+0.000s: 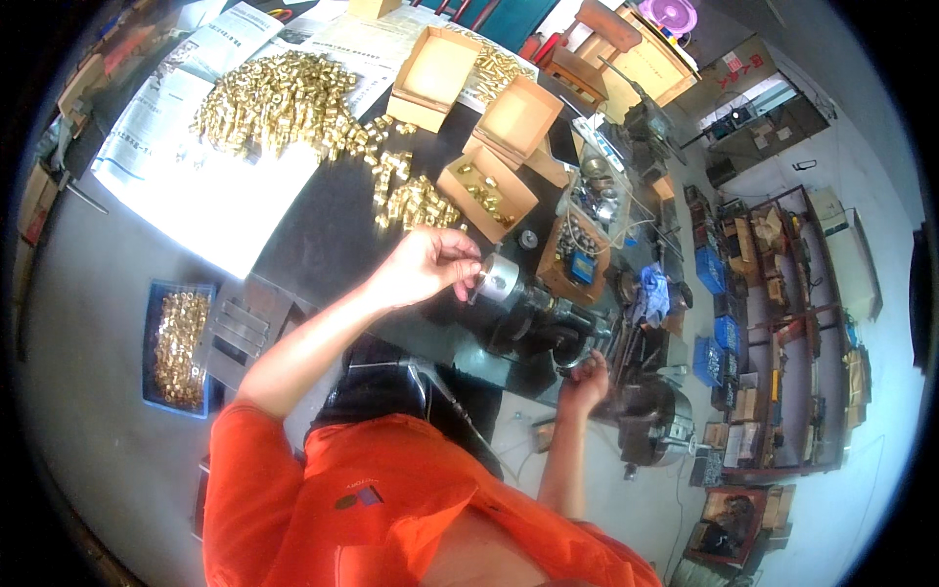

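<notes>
Head view: left hand (430, 268) mid-frame, fingers curled at the silver cylinder (503, 280). Right hand (585, 383) sits right of center by the dark machine (516, 321). Can't tell either grip.

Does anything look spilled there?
Maybe: small shiny brass pieces lie loose on the black tabletop, beside an open brown cardboard box holding similar pieces. That looks spilled, though someone may have put them there.
</notes>
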Tool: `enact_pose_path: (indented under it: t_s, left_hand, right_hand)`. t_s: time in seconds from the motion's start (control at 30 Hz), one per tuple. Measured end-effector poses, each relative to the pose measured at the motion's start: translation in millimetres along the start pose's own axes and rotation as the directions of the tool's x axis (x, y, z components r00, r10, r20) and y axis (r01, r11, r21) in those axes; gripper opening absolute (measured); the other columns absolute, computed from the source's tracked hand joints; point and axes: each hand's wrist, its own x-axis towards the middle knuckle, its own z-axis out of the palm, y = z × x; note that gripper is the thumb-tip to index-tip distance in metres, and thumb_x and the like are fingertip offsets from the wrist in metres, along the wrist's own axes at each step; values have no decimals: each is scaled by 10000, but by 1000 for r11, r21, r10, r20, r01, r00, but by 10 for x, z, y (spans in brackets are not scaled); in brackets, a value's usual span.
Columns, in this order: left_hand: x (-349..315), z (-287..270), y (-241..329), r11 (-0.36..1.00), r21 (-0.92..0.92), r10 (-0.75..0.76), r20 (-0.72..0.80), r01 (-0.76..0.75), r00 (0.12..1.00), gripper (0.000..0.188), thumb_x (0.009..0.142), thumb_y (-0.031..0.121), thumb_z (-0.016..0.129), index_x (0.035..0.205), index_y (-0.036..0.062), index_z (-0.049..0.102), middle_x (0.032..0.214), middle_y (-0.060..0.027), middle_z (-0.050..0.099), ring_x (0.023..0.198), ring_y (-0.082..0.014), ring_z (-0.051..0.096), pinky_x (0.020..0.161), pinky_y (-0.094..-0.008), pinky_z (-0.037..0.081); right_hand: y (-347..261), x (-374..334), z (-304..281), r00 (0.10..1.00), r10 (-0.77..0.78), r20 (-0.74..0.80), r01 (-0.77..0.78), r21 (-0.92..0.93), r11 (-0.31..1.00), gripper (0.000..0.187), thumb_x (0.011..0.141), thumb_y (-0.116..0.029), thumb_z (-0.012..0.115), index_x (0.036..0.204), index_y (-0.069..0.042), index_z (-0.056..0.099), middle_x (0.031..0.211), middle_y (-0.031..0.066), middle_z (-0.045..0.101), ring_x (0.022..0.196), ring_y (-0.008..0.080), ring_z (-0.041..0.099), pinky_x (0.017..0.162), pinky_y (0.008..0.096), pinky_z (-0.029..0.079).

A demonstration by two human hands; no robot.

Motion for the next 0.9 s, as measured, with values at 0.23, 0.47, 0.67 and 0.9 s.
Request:
enact_pose_path:
  t_s: [0.23,0.47,0.67,0.9]
  left_hand:
    - [56,-57,6,993,-83,-83,76,90,994,114,848,52,546,888,-55,551,700,-95,594,577,-149,597,529,-249,492]
    - [20,-22,-37,995,-96,-15,60,20,998,118,860,64,529,890,-50,527,676,-101,590,556,-159,593,513,-251,485]
    - [55,-29,81,992,-13,-125,69,126,990,153,877,113,516,863,-39,527,642,-108,579,522,-161,577,479,-253,473]
    - [11,35,66,990,-33,-137,-23,136,990,199,889,152,506,832,-36,536,624,-85,554,492,-137,549,455,-232,456]
  right_hand:
    - [-183,-106,-118,997,-21,71,25,-48,999,206,850,-171,486,918,23,503,607,-41,314,505,55,270,452,206,228]
    - [-434,-110,-20,982,-9,187,9,0,1000,201,797,-155,469,889,21,501,588,-37,312,488,52,263,411,192,209]
    - [-641,-110,202,976,-45,215,47,-5,999,204,799,-178,491,895,1,512,574,-37,300,474,49,255,404,188,200]
    - [-501,-167,101,983,-67,173,67,11,998,171,837,-150,455,873,6,514,572,-39,297,466,45,248,395,189,193]
